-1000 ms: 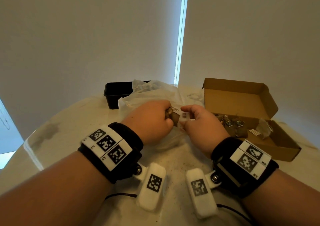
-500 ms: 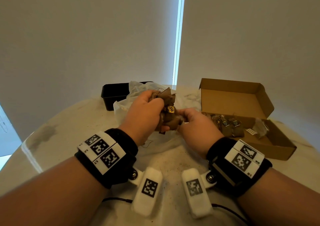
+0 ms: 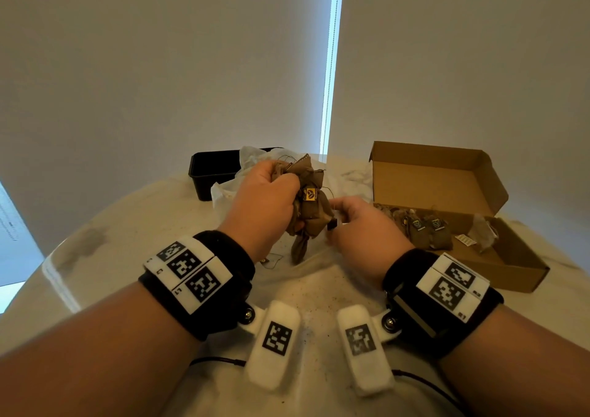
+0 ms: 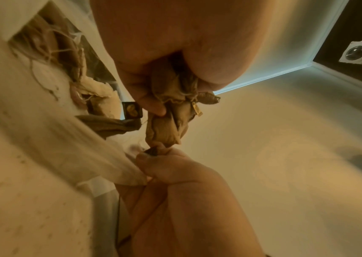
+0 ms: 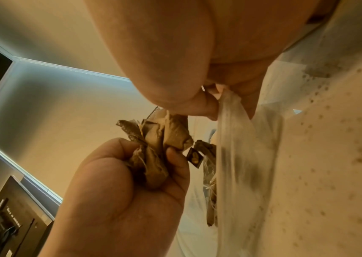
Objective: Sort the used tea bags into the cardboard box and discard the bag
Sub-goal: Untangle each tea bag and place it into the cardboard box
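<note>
One tag (image 5: 195,157), R-wrist view clearest.

Both forearms extend forward from the near edge toward the centre, each wearing a black wrist band with white marker tags. The left hand (image 3: 266,198) is raised, back of the hand toward the camera, fingers curled tight round a clump of tea bags (image 3: 308,199). The right hand (image 3: 364,228) sits lower and just right of it, thumb and fingers pinching the thin plastic bag (image 5: 233,121).
</note>
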Demonstrator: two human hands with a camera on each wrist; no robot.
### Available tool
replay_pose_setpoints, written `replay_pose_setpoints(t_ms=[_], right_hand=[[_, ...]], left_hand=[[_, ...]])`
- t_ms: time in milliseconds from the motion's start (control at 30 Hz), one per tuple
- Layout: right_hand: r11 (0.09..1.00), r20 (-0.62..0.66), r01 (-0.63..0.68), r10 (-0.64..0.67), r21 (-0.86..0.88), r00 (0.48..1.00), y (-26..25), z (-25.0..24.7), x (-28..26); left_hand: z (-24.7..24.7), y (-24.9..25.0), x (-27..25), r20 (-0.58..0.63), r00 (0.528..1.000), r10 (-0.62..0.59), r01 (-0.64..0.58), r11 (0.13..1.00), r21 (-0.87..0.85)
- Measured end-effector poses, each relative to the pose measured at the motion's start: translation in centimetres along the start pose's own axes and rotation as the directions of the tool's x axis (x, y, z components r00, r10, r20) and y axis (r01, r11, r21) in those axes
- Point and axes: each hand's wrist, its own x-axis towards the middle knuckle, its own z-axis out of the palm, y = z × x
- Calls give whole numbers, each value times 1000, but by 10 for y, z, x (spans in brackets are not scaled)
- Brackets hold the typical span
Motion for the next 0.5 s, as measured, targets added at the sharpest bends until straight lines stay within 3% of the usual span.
replay_pose_setpoints(t_ms=[200,500], right_hand=[[1000,5,-7,8,-5,1000,-4,-4,-5],[989,115,-39,23,141,993,-10,-3,-11]], left_hand=[[-5,8,6,-48,998,-49,40,982,-186],[-5,26,8,3,1000,-11,11,938,-346]])
